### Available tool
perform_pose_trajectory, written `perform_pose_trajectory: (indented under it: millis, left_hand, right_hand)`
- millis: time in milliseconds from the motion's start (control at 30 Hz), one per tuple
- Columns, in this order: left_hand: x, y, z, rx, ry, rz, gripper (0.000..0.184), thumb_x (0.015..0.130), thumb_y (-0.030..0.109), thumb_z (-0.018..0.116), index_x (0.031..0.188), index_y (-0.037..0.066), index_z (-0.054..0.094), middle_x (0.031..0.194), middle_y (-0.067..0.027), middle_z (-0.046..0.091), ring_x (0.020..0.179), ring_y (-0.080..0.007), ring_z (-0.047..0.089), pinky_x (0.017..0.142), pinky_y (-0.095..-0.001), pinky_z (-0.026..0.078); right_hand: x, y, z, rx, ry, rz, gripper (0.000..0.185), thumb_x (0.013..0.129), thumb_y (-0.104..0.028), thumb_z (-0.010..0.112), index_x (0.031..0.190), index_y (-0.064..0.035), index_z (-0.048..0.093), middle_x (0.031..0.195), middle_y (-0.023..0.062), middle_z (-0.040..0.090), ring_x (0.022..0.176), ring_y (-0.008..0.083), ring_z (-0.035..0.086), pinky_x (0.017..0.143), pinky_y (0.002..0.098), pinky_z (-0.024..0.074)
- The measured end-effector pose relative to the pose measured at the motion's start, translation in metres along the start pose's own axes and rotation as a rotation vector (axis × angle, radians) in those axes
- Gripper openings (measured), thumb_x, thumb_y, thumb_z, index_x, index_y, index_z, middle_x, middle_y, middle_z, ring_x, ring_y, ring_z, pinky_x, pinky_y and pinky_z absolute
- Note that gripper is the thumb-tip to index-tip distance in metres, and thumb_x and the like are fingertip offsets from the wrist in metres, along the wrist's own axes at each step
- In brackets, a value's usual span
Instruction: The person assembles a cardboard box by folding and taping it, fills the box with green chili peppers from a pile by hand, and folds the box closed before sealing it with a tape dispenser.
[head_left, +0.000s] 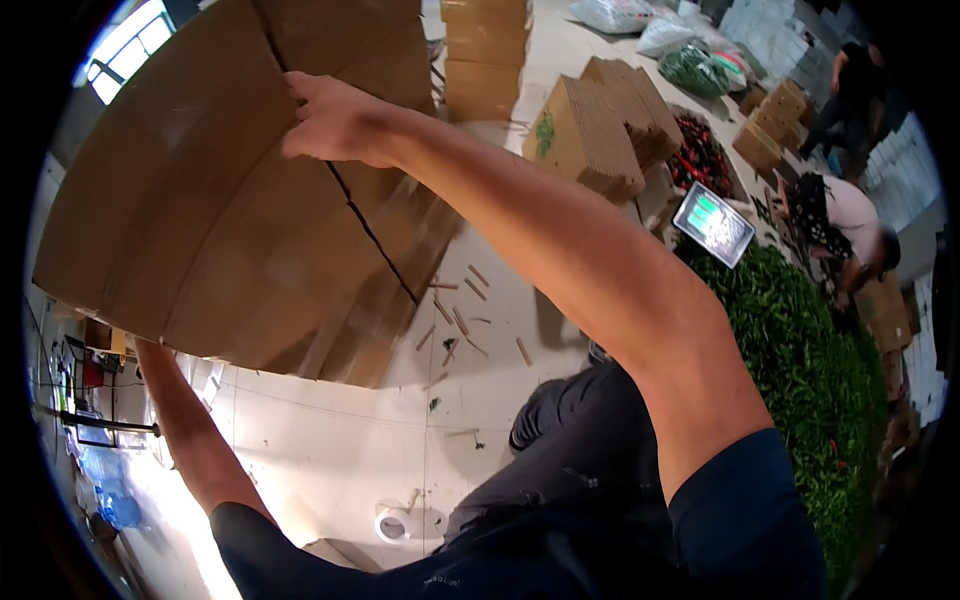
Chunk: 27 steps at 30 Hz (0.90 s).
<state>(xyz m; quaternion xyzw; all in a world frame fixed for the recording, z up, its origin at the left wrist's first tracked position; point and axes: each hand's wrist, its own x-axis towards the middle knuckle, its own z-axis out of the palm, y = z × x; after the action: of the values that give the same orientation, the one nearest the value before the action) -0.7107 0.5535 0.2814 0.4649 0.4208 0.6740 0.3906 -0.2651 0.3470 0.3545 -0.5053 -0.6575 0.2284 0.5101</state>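
A large brown cardboard box [230,210] fills the upper left, tilted above the floor, with a dark slit running between its flaps. My right hand [335,120] lies across this slit, its fingers bent over the edge of one flap and gripping it. At the box's lower left edge, my left hand [147,350] goes behind the cardboard. Only the wrist area shows there, and the fingers are hidden.
Cardboard scraps [455,320] and a tape roll [393,524] lie on the floor. Stacked boxes [590,130] stand ahead. To the right are a heap of green peppers [800,370], red peppers [700,155], a lit display [714,224] and a bending person [850,225].
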Motion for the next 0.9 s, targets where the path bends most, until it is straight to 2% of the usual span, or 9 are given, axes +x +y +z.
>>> perform_pose_trajectory:
  millis: [100,300,433,567,633,667,700,767,900]
  left_hand:
    - [0.01,-0.013,-0.008,0.025,0.0,-0.002,0.046,0.099,0.037,0.058,0.13,0.004,0.056,0.125,-0.0125,0.059,0.111,-0.0236,0.059,0.091,-0.0374,0.051]
    - [0.013,-0.072,-0.056,0.079,0.119,0.052,0.044,0.098,0.034,0.061,0.129,0.004,0.057,0.124,-0.0126,0.059,0.109,-0.023,0.059,0.09,-0.037,0.051]
    - [-0.08,-0.25,-0.15,0.197,0.226,0.053,0.042,0.097,0.033,0.063,0.128,0.004,0.058,0.123,-0.0127,0.058,0.108,-0.0227,0.059,0.089,-0.0368,0.052]
    - [-0.455,-0.441,-0.181,0.274,-0.174,-1.006,0.022,0.099,0.028,0.051,0.08,0.017,0.053,0.068,0.0013,0.048,0.058,-0.01,0.051,0.05,-0.0264,0.043]
    - [-0.576,-0.281,0.009,0.653,-1.015,-1.283,0.024,0.094,0.03,0.06,0.103,0.008,0.064,0.072,-0.0037,0.061,0.055,-0.0137,0.058,0.05,-0.0297,0.048]
    - [-0.611,-0.289,0.057,0.764,-1.355,-0.973,0.043,0.09,0.029,0.065,0.125,0.003,0.062,0.1,-0.0174,0.071,0.082,-0.0262,0.071,0.067,-0.0403,0.058]
    - [-0.631,-0.331,0.103,0.932,-1.623,-0.073,0.062,0.086,0.026,0.069,0.141,0.003,0.052,0.126,-0.0257,0.064,0.112,-0.0392,0.065,0.091,-0.0477,0.054]
    - [-0.625,-0.31,0.26,0.669,-1.477,0.046,0.082,0.084,0.023,0.07,0.154,0.006,0.031,0.137,-0.0287,0.055,0.126,-0.0433,0.054,0.108,-0.0484,0.043]
    - [-0.559,-0.273,0.524,0.479,-1.081,0.333,0.081,0.081,0.013,0.062,0.155,0.011,0.03,0.148,-0.0266,0.041,0.129,-0.0462,0.047,0.104,-0.0531,0.044]
  right_hand:
    - [-0.044,0.002,0.008,-0.349,0.018,-0.295,0.071,0.082,-0.008,0.065,0.145,0.0071,0.037,0.124,0.0199,0.062,0.113,0.0331,0.062,0.091,0.0434,0.0513]
    - [-0.216,-0.034,-0.044,-0.642,-0.849,0.268,0.058,0.093,-0.02,0.059,0.146,-0.0036,0.045,0.128,0.0191,0.063,0.119,0.0364,0.06,0.099,0.0472,0.0486]
    - [-0.377,0.01,-0.167,-0.481,-0.287,0.529,0.057,0.093,-0.023,0.067,0.144,-0.0056,0.05,0.14,0.0178,0.058,0.116,0.0308,0.065,0.097,0.0411,0.0518]
    - [-0.571,0.023,-0.262,-0.769,0.381,0.892,0.033,0.093,-0.019,0.06,0.119,0.0008,0.059,0.083,0.0146,0.057,0.074,0.0235,0.054,0.069,0.038,0.0459]
    - [-0.644,0.023,-0.275,-0.676,0.315,1.163,0.036,0.093,-0.02,0.061,0.12,0.0033,0.06,0.092,0.0161,0.063,0.081,0.024,0.058,0.077,0.0381,0.049]
    - [-0.69,0.039,-0.265,-0.6,0.431,1.206,0.043,0.093,-0.023,0.062,0.128,0.003,0.06,0.109,0.0189,0.068,0.096,0.0277,0.065,0.086,0.039,0.0514]
    - [-0.699,0.032,-0.251,-0.59,0.336,1.354,0.051,0.093,-0.023,0.064,0.136,0.0027,0.055,0.125,0.0223,0.066,0.112,0.0302,0.065,0.095,0.0393,0.0509]
    - [-0.756,0.042,-0.252,-0.498,-0.283,1.379,0.057,0.094,-0.025,0.065,0.141,0.0033,0.05,0.125,0.0234,0.065,0.109,0.0289,0.066,0.092,0.0394,0.0524]
    - [-0.732,0.026,-0.248,-0.161,0.216,1.605,0.059,0.096,-0.026,0.066,0.144,0.0039,0.047,0.1,0.0151,0.069,0.083,0.0203,0.066,0.072,0.0354,0.0531]
